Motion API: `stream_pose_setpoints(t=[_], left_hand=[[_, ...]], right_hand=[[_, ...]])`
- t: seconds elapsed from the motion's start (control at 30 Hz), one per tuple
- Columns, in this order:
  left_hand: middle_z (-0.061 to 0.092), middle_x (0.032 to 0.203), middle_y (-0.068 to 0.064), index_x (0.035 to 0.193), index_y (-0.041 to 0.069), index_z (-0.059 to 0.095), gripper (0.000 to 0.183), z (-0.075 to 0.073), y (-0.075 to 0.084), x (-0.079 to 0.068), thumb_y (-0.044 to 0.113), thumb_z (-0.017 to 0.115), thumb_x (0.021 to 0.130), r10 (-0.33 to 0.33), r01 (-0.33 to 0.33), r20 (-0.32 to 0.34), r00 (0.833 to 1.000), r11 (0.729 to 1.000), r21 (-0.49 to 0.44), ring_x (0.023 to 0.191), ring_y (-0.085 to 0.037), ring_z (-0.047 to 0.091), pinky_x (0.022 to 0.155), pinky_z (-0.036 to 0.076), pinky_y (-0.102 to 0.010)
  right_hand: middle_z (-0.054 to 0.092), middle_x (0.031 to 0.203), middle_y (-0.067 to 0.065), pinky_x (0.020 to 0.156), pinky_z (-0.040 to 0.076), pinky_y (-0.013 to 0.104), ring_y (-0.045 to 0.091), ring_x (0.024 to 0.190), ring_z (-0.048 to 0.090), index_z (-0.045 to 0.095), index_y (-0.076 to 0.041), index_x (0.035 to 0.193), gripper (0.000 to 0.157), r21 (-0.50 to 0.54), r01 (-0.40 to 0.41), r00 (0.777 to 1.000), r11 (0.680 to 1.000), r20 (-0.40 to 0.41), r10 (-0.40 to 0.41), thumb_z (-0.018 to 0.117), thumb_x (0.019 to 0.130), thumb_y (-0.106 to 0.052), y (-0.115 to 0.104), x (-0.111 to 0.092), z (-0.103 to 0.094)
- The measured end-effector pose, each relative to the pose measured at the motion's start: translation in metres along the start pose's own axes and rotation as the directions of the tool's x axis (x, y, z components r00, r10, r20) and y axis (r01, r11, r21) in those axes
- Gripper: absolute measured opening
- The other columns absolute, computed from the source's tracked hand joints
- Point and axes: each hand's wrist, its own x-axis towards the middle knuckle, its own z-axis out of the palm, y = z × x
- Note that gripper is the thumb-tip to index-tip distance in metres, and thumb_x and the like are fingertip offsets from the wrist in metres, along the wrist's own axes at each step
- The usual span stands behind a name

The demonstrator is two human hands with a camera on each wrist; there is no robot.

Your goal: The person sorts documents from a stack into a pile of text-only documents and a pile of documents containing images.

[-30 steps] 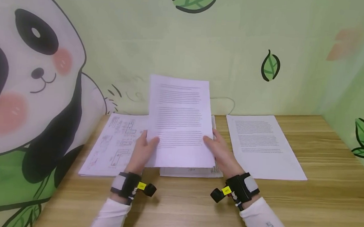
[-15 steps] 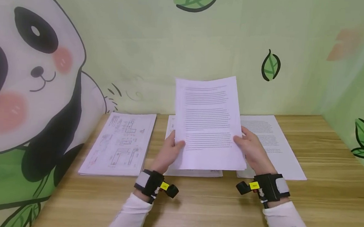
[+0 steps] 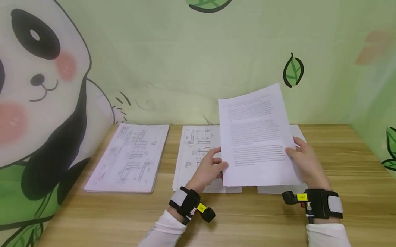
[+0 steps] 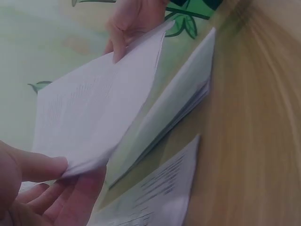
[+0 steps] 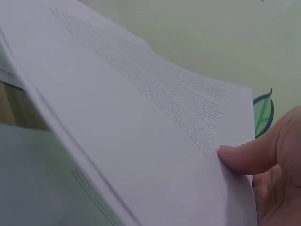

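A thin stack of printed paper (image 3: pixel 255 141) is held up and tilted above the table, its text side facing me. My left hand (image 3: pixel 207 170) pinches its lower left edge, thumb in front and fingers behind, as the left wrist view also shows. On the opposite edge my right hand (image 3: pixel 305 161) grips the sheets, its thumb (image 5: pixel 249 155) lying on the front page. Behind and below the held stack lies the right-hand paper pile (image 3: pixel 265 189), mostly hidden by it. The middle pile (image 3: pixel 186 152), printed with technical drawings, is partly covered by the left hand and the held sheets.
Another pile of drawings (image 3: pixel 129 157) lies at the left of the wooden table (image 3: pixel 112 219). A green backdrop (image 3: pixel 148 42) with a panda and leaves rises right behind the table's far edge. Each wrist wears a strapped camera.
Both hands have carried the stack from over the middle pile rightward to over the right-hand pile. It now leans with its upper right corner higher, and the middle pile's drawings are uncovered.
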Motion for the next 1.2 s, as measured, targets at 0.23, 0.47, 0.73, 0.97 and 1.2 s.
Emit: stream_pose_setpoints(t=[0.23, 0.47, 0.73, 0.97, 1.2], left_hand=[[0.064, 0.104, -0.011, 0.143, 0.014, 0.036, 0.059, 0.023, -0.004, 0.004, 0.016, 0.06, 0.089, 0.006, -0.007, 0.063, 0.998, 1.0, 0.012, 0.077, -0.018, 0.066, 0.07, 0.059, -0.035], [0.061, 0.109, -0.012, 0.141, 0.008, 0.039, 0.052, 0.045, -0.006, 0.001, 0.019, 0.052, 0.092, 0.015, -0.017, 0.112, 0.994, 1.0, 0.018, 0.082, -0.022, 0.068, 0.073, 0.06, -0.038], [0.066, 0.112, -0.014, 0.133, 0.001, 0.05, 0.045, 0.066, -0.005, -0.002, 0.02, 0.052, 0.092, 0.021, -0.029, 0.166, 0.986, 0.999, 0.046, 0.086, -0.026, 0.07, 0.078, 0.059, -0.037], [0.07, 0.108, -0.013, 0.128, 0.004, 0.056, 0.041, 0.074, -0.003, -0.004, 0.021, 0.054, 0.091, -0.003, -0.008, 0.178, 0.984, 0.998, 0.063, 0.09, -0.021, 0.069, 0.081, 0.058, -0.036], [0.069, 0.115, -0.01, 0.129, 0.007, 0.056, 0.043, 0.075, -0.003, -0.007, 0.027, 0.055, 0.091, -0.023, 0.003, 0.177, 0.984, 0.994, 0.109, 0.089, -0.018, 0.07, 0.083, 0.057, -0.035]], right_hand=[[0.038, 0.141, 0.03, 0.087, 0.04, 0.039, 0.037, 0.116, 0.045, 0.009, -0.01, 0.15, 0.063, 0.02, -0.047, 0.998, 0.999, -0.049, 0.048, 0.037, 0.099, -0.033, 0.017, 0.003, -0.018], [0.035, 0.144, 0.031, 0.099, 0.03, 0.06, 0.041, 0.12, 0.04, 0.009, -0.007, 0.15, 0.064, -0.009, -0.096, 0.993, 0.995, -0.068, 0.095, 0.038, 0.098, -0.032, 0.033, 0.003, -0.035], [0.033, 0.143, 0.035, 0.104, 0.018, 0.069, 0.048, 0.125, 0.033, 0.012, 0.001, 0.148, 0.062, -0.045, -0.12, 0.987, 0.992, -0.111, 0.114, 0.037, 0.098, -0.027, 0.051, 0.003, -0.051], [0.031, 0.142, 0.039, 0.103, 0.018, 0.07, 0.052, 0.128, 0.029, 0.014, 0.006, 0.146, 0.059, -0.133, -0.115, 0.988, 0.984, -0.114, 0.1, 0.036, 0.098, -0.021, 0.059, 0.008, -0.059], [0.043, 0.131, 0.041, 0.095, 0.03, 0.066, 0.049, 0.115, 0.042, 0.027, 0.01, 0.141, 0.056, -0.228, -0.123, 0.984, 0.966, -0.151, 0.09, 0.041, 0.096, -0.02, 0.067, 0.009, -0.057]])
